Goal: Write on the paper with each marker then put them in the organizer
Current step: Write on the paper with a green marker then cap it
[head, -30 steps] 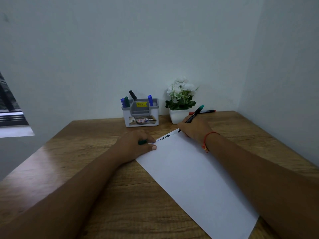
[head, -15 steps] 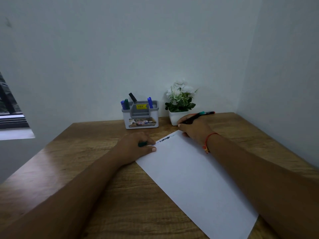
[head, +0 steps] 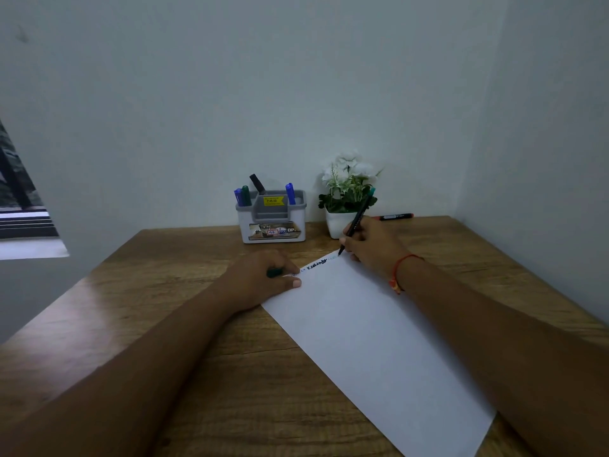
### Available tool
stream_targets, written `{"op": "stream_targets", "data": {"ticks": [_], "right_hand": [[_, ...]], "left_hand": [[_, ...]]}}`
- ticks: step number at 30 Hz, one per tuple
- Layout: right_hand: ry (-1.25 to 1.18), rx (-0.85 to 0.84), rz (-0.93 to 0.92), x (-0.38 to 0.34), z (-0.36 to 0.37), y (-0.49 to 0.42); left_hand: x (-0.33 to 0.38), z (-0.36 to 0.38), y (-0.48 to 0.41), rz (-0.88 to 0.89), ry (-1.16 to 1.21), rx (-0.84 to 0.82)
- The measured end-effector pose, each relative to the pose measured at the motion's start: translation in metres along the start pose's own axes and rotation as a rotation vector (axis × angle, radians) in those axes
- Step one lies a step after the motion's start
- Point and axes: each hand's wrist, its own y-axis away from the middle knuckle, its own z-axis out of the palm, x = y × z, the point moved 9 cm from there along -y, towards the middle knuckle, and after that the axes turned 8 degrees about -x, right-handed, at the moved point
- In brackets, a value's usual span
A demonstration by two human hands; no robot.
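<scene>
The right hand has a teal-ended marker clenched pen-fashion, its tip touching the far corner of the paper beside dark scribbles. The left hand pins the paper's edge, its grip grasping what looks like a green cap. Writing with this marker seems the step in hand. Next it needs recapping, then a reach to the organizer, beyond and left of the right grip. A red marker lies on the worktop just behind it.

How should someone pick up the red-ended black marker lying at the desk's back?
Pinch the red-ended black marker mid-barrel from above, fingers across it: it lies flat on the wooden desk, wall close behind.
</scene>
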Motion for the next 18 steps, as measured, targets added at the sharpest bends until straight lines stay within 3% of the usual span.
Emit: {"op": "stream_targets", "data": {"ticks": [18], "right_hand": [[-0.122,0.066,0.003,-0.0030,-0.0059,0.0026]], "left_hand": [[-0.0002,-0.0008,0.0011,-0.020,0.002,0.001]]}}
